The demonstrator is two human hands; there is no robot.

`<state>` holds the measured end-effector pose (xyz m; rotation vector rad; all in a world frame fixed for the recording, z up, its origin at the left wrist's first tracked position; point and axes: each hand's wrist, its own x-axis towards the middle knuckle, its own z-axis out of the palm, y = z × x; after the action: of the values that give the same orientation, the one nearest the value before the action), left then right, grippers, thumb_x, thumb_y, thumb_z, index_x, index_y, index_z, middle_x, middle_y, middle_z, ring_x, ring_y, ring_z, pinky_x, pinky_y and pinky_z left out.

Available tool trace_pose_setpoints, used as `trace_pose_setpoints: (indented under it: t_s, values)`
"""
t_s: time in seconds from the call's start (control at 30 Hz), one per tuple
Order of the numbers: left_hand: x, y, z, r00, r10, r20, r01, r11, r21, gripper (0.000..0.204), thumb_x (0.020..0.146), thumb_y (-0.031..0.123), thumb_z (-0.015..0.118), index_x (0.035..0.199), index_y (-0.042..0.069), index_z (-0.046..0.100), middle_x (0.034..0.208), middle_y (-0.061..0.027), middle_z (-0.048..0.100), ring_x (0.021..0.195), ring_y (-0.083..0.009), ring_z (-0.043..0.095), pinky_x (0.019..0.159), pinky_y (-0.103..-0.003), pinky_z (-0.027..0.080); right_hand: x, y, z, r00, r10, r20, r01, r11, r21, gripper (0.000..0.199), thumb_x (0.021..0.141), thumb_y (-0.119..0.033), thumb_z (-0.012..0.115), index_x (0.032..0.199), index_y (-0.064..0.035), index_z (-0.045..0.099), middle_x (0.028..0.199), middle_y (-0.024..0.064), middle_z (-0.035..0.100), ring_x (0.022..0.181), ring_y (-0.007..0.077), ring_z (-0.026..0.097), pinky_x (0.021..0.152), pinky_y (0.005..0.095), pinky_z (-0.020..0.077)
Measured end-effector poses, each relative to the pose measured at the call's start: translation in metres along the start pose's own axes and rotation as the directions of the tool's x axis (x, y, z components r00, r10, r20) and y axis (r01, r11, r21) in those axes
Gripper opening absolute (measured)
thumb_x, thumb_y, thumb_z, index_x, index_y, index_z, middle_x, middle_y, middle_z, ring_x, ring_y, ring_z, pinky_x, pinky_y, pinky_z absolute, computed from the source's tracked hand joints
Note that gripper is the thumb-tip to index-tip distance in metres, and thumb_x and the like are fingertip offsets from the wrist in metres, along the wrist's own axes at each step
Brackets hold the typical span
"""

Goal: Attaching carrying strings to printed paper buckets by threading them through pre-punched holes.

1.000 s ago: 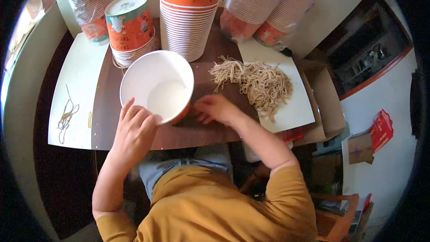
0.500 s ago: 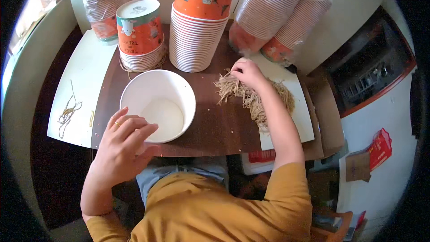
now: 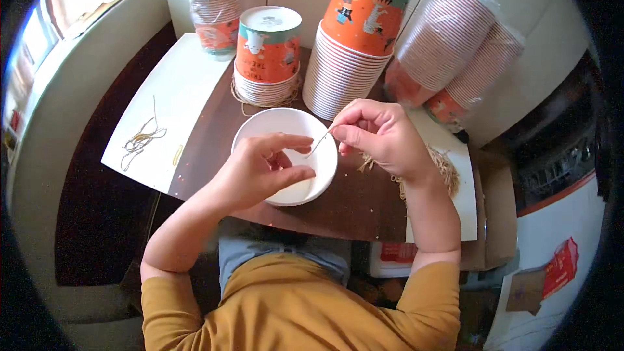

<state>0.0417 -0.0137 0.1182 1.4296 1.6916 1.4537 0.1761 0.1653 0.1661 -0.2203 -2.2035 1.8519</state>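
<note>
A large white paper bucket (image 3: 286, 120) stands mouth up on the brown tabletop in front of me. Above its mouth, my right hand (image 3: 383, 136) pinches a thin tan cord (image 3: 318, 143) between thumb and forefinger. My left hand (image 3: 253, 169) is over the bucket's near left side, its thumb and fingers apart around the cord's lower end; I cannot tell whether they touch it. A heap of tan cords (image 3: 445, 172) lies at the right, partly hidden behind my right hand and forearm.
Behind the bucket stand a short upturned stack of orange buckets (image 3: 268, 58) ringed with cord and a taller stack (image 3: 348, 65). Plastic-wrapped stacks (image 3: 442, 45) stand back right and back left. Loose cords (image 3: 143, 140) lie on the left white panel. A cardboard box (image 3: 497, 201) sits right.
My right hand has come from the cord heap to above the bucket, bringing a single cord. My left hand has moved from the rim toward that cord. The view has shifted left.
</note>
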Motion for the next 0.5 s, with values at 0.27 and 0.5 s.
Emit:
trace_pose_setpoints:
  t_s: [0.27, 0.5]
  values:
    - [-0.017, 0.017, -0.032, 0.977, 0.192, -0.094, -0.161, 0.951, 0.265, 0.007, 0.084, 0.007, 0.068, 0.085, 0.000, 0.070, 0.073, -0.0077, 0.066, 0.063, -0.0104, 0.059, 0.055, -0.026, 0.046, 0.011, 0.005, 0.019, 0.989, -0.055, 0.138, 0.031, 0.985, 0.172, 0.046, 0.082, -0.005, 0.065, 0.124, 0.0008, 0.048, 0.107, 0.0101, 0.060, 0.084, 0.0144, 0.063, 0.081, 0.0271, 0.0504]
    - [-0.012, 0.062, -0.065, 0.935, 0.354, 0.011, -0.283, 0.730, 0.622, 0.005, 0.076, 0.006, 0.069, 0.078, 0.001, 0.068, 0.066, -0.0082, 0.059, 0.054, -0.0158, 0.055, 0.050, -0.029, 0.043, 0.032, -0.026, 0.061, 0.947, 0.058, 0.316, -0.143, 0.957, 0.252, 0.031, 0.088, -0.010, 0.064, 0.115, 0.0020, 0.052, 0.089, 0.0047, 0.063, 0.080, 0.0091, 0.060, 0.070, 0.0241, 0.0510]
